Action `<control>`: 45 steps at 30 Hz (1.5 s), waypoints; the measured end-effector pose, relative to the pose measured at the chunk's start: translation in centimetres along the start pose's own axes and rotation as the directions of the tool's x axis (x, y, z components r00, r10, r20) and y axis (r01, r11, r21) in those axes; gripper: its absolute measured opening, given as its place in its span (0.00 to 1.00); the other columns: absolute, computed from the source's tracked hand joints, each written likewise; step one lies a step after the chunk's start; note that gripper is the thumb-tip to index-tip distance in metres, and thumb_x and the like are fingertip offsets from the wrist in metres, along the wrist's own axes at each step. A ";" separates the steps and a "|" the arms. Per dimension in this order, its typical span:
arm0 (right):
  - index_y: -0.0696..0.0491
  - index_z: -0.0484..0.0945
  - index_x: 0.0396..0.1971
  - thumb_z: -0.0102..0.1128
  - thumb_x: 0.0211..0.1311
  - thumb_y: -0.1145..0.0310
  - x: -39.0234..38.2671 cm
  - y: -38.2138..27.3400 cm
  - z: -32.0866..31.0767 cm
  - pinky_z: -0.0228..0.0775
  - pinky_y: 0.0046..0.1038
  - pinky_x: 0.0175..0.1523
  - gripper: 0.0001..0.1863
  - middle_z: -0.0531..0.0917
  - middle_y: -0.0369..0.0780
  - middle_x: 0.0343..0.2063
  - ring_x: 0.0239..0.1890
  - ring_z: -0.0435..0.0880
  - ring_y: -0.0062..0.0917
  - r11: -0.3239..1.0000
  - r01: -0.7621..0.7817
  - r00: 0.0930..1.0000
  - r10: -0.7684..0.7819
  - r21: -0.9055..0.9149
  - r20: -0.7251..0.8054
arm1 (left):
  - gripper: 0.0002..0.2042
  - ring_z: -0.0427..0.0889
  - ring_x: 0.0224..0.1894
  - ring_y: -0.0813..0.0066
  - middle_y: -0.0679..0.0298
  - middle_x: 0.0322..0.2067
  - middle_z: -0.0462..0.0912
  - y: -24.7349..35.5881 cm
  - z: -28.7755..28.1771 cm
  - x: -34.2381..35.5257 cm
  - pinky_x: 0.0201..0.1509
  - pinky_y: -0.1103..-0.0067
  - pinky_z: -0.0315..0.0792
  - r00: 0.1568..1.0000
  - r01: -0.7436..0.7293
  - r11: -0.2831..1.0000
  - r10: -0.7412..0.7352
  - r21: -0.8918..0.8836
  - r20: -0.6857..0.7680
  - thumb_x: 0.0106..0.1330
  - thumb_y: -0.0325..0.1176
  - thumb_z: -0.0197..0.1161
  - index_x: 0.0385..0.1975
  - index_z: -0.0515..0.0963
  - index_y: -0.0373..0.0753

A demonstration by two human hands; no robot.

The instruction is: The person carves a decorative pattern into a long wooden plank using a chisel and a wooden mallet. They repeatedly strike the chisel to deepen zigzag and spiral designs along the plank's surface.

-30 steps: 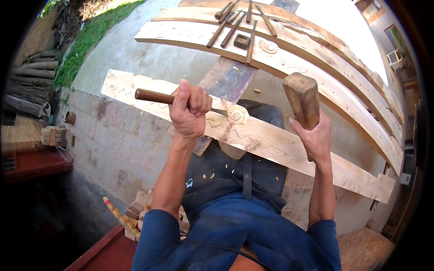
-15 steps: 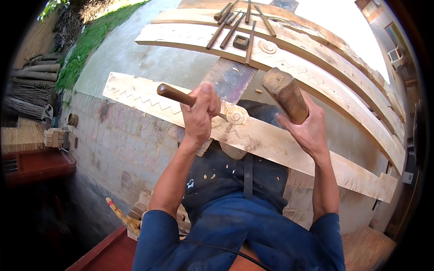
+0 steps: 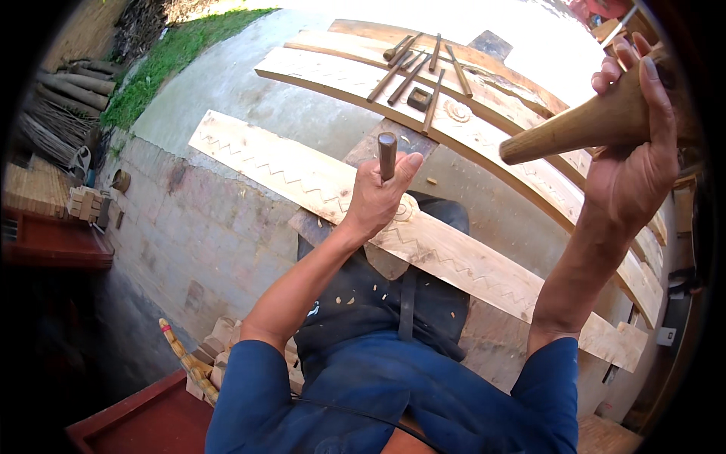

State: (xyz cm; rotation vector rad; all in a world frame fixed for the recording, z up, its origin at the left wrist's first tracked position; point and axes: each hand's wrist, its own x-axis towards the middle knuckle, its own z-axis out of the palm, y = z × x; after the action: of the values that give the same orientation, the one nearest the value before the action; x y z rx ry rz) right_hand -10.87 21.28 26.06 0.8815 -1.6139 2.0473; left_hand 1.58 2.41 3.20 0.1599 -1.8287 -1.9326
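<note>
My left hand (image 3: 378, 198) grips a wooden-handled chisel (image 3: 387, 153), held nearly upright over a long pale plank (image 3: 280, 175) carved with a zigzag line and a spiral. My right hand (image 3: 634, 163) is raised high at the right and holds a wooden mallet by its tapered handle (image 3: 560, 132); the mallet's head is cut off by the frame's edge. The plank lies across my lap, over dark trousers sprinkled with wood chips.
Two more long carved planks (image 3: 484, 125) lie on the concrete beyond, with several chisels (image 3: 412, 68) and a small block on them. A concrete step drops at the left. Logs (image 3: 60, 106) are stacked far left beside grass. A red wooden piece (image 3: 136, 416) sits at lower left.
My right hand has swung the mallet up and to the right, away from the chisel. My left hand has tipped the chisel from slanting to nearly upright on the plank.
</note>
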 end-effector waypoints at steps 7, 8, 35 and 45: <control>0.51 0.83 0.55 0.76 0.49 0.78 -3.9 4.2 3.0 0.84 0.40 0.45 0.29 0.90 0.45 0.39 0.36 0.91 0.40 0.443 0.734 0.628 -0.154 -0.515 0.762 | 0.28 0.56 0.26 0.85 0.75 0.19 0.58 0.7 -0.5 0.4 0.27 0.74 0.51 0.998 0.057 0.998 -0.057 0.024 0.001 0.81 0.48 0.63 0.19 0.63 0.39; 0.53 0.83 0.59 0.76 0.55 0.78 -3.5 2.7 2.8 0.85 0.36 0.54 0.28 0.91 0.43 0.46 0.43 0.92 0.34 0.552 0.560 0.758 -0.040 -0.618 0.651 | 0.29 0.56 0.26 0.85 0.75 0.19 0.58 0.6 -0.6 0.1 0.26 0.74 0.51 0.998 0.066 0.997 -0.067 0.026 0.009 0.81 0.48 0.63 0.19 0.63 0.39; 0.61 0.81 0.33 0.74 0.60 0.70 -24.7 10.4 -15.1 0.76 0.26 0.30 0.12 0.83 0.37 0.20 0.22 0.82 0.19 0.448 -0.819 0.483 0.875 -0.358 -0.012 | 0.26 0.51 0.20 0.83 0.74 0.18 0.55 9.1 -2.0 3.3 0.26 0.79 0.53 0.900 -0.381 0.890 0.297 -0.248 -0.318 0.88 0.50 0.45 0.22 0.61 0.46; 0.61 0.81 0.35 0.75 0.59 0.68 -26.3 11.5 -15.4 0.78 0.30 0.36 0.13 0.85 0.40 0.24 0.26 0.85 0.25 0.544 -0.711 0.601 0.799 -0.446 0.017 | 0.24 0.64 0.26 0.77 0.72 0.21 0.63 -0.9 1.1 21.0 0.35 0.75 0.63 0.959 -0.191 0.953 0.130 -0.237 -0.251 0.81 0.45 0.64 0.20 0.65 0.46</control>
State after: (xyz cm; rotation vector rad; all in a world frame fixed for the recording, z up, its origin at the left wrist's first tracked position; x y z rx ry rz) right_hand -2.75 35.12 -2.25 0.2283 -2.7996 1.9806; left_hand -17.63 -5.26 7.34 0.1390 -1.3810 -1.9258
